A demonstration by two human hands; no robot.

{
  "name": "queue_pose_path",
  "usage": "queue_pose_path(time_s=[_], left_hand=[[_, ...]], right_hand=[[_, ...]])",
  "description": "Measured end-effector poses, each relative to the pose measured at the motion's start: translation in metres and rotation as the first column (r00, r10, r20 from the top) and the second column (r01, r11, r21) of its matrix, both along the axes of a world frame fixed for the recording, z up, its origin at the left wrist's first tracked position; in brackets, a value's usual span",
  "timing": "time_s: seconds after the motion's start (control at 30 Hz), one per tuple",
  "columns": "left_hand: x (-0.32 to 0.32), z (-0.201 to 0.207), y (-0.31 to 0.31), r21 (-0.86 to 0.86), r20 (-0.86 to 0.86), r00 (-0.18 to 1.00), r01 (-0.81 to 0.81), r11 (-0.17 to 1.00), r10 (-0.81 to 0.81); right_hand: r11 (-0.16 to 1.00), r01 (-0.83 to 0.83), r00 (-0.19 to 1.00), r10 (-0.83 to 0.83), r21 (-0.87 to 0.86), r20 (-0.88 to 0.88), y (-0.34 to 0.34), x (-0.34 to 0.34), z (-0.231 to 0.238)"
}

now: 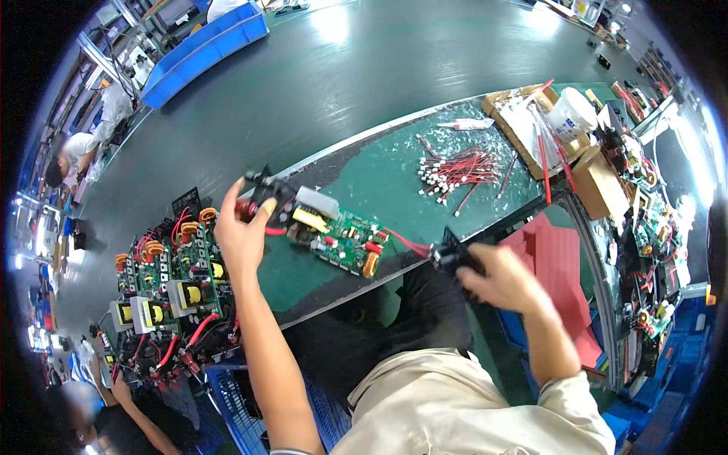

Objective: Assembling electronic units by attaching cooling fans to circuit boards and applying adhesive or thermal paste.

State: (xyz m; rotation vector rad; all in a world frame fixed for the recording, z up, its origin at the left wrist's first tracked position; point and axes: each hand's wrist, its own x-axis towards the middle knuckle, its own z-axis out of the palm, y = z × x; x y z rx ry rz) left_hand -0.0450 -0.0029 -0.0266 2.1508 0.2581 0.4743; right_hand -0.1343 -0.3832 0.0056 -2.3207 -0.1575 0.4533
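Observation:
A green circuit board (349, 241) with a yellow transformer, a grey metal block and a copper coil lies between my hands at the bench's front edge. My left hand (244, 227) is closed around a black end panel (274, 189) at the board's left end; a thick red wire shows beside it. Off the board's right end, red wires (406, 243) run to a second black panel (453, 254). My right hand (504, 279), smeared by motion, grips that panel just past the bench edge, above my lap. How its fingers sit on the panel is partly hidden.
Several similar boards (163, 280) stand stacked at left. A pile of red-and-white connector leads (462, 171) lies on the green mat, near a tube (466, 123). A cardboard tray (523, 129), white bucket (572, 114) and red sheets (550, 273) are at right. A blue bin (205, 57) sits far left.

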Motion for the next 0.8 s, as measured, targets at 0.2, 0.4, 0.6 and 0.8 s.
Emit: queue_pose_path(time_s=[0.2, 0.4, 0.6, 0.8], left_hand=[[-0.069, 0.005, -0.011, -0.04, 0.077, 0.955, -0.283, 0.958, 0.285], [-0.13, 0.001, -0.039, -0.19, 0.166, 0.924, -0.313, 0.93, 0.345], [-0.229, -0.04, -0.073, -0.424, -0.108, 0.849, 0.431, 0.796, -0.517], [-0.245, -0.033, -0.092, -0.8, -0.306, 0.385, 0.392, 0.454, -0.871]], right_hand=[[0.929, -0.145, 0.813, 0.307, -0.339, 0.494, 0.044, 0.145, 0.047], [0.922, -0.108, 0.679, 0.342, -0.373, 0.65, 0.04, 0.217, 0.005], [0.764, -0.314, 0.83, 0.509, -0.563, 0.227, -0.006, 0.201, -0.019], [0.987, -0.121, 0.933, 0.15, -0.109, 0.327, -0.047, 0.2, 0.015]])
